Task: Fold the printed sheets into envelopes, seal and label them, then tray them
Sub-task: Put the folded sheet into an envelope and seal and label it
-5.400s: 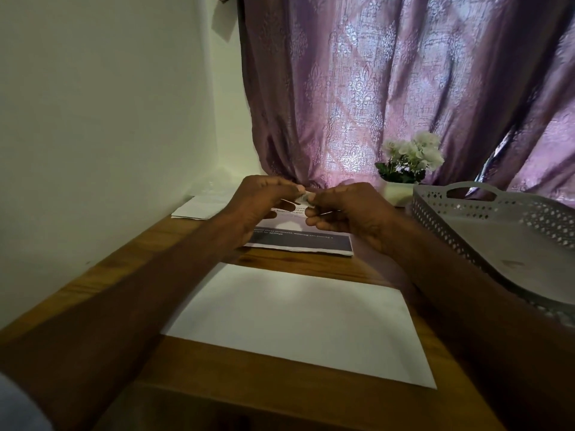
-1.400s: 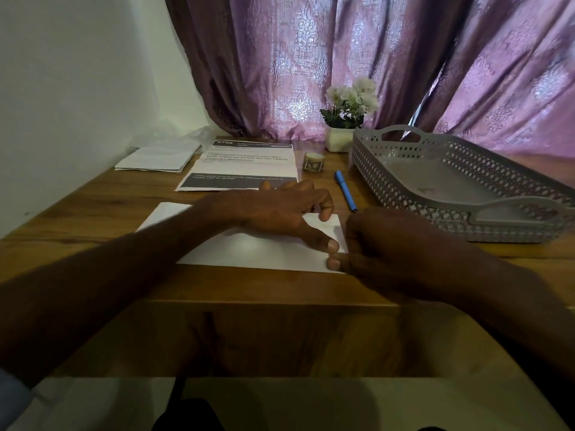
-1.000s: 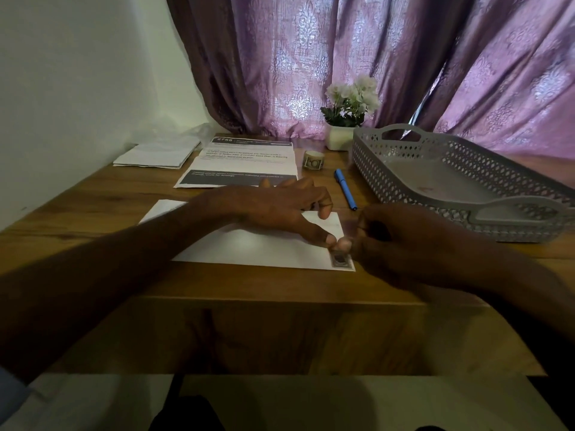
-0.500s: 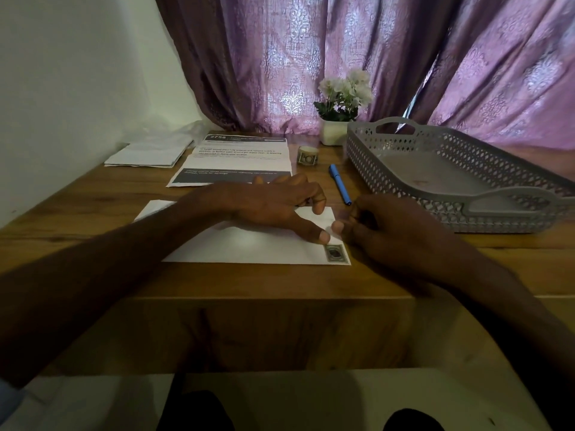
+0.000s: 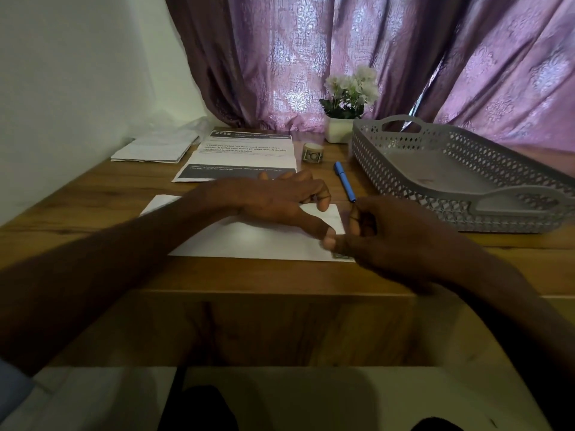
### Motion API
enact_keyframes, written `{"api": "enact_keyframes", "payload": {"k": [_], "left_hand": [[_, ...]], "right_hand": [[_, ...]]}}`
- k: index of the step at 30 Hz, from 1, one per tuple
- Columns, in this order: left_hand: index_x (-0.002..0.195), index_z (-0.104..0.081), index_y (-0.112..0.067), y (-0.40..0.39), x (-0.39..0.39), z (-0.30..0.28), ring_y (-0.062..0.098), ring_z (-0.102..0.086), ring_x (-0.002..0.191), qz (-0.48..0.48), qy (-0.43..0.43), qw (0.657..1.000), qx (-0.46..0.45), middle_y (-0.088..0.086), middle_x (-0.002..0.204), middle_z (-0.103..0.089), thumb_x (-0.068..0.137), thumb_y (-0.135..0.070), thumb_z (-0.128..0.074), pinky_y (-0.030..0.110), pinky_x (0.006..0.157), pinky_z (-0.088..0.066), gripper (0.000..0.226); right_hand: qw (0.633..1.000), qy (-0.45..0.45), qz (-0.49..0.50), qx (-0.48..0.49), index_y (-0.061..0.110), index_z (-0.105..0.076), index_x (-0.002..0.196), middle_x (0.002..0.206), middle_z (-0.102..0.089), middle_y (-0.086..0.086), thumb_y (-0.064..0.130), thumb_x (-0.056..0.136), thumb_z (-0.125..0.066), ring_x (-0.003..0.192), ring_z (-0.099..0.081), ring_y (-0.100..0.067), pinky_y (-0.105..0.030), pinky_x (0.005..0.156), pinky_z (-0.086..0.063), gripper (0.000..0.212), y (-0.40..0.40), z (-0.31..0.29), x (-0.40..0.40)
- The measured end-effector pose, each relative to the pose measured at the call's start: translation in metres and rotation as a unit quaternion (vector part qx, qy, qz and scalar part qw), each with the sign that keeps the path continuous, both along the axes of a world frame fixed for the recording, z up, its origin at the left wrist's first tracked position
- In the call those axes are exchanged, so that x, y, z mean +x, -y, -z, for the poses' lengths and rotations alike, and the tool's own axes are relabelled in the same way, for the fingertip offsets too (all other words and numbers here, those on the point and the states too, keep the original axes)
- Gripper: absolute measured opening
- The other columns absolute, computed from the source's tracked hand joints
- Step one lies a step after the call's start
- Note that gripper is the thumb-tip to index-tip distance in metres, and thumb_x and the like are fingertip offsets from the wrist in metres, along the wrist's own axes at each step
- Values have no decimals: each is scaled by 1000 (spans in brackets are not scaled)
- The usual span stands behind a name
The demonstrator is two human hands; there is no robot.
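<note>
On the wooden desk, a white envelope lies flat near the front edge. The left hand rests spread, palm down, on it, as before. The right hand, fingers curled, now covers the small stamp-like label at the envelope's near right corner, which lay exposed half a second ago; whether it presses or pinches is unclear. Behind lie printed sheets, a label roll, a blue pen, and a grey tray to the right.
</note>
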State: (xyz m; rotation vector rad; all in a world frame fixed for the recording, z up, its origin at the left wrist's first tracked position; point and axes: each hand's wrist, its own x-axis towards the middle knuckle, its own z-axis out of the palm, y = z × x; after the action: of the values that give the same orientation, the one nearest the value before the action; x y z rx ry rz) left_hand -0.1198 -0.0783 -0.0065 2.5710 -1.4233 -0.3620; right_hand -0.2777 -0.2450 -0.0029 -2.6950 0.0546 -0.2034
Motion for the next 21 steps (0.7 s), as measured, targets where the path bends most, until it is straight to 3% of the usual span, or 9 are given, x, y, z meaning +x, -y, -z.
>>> {"api": "enact_keyframes", "payload": {"k": [7,12,16,19,21], "left_hand": [[102,-46,-51,-1,1,1,13,-35,113,-5,-2,1000,13,-30,105,-38,69,-88,-54,68,113,-22,50],[101,-47,-53,0,1,1,13,-37,112,-2,0,1000,9,-30,104,-38,66,-91,-54,66,112,-25,52],[100,-46,-54,-2,2,1,13,-35,116,-3,-4,1000,11,-31,105,-38,65,-92,-52,67,114,-21,52],[105,-47,-50,-3,1,1,11,-39,119,1,-1,1000,7,-26,109,-41,65,-91,-50,62,113,-23,58],[108,-47,-48,-3,-1,1,11,-40,119,5,3,1000,3,-25,111,-41,68,-89,-51,61,111,-25,57]], "right_hand": [[996,-55,-52,-38,30,-51,83,76,-55,10,60,80,-73,64,-49,-4,-23,57,-34,37,0,-7,-2],[994,-71,-80,-38,32,-50,86,76,-55,10,58,81,-73,63,-50,-1,-17,55,-34,35,4,-10,-2],[990,-98,-98,-18,31,-52,90,78,-53,9,60,74,-74,65,-48,-5,-21,58,-37,40,6,-11,-4],[994,-60,-71,51,29,-55,85,70,-63,10,69,66,-69,59,-56,0,-20,53,-41,46,11,-6,-2],[997,-17,-28,67,26,-58,83,72,-65,8,63,77,-68,63,-59,-3,-22,55,-42,38,13,0,1]]}}
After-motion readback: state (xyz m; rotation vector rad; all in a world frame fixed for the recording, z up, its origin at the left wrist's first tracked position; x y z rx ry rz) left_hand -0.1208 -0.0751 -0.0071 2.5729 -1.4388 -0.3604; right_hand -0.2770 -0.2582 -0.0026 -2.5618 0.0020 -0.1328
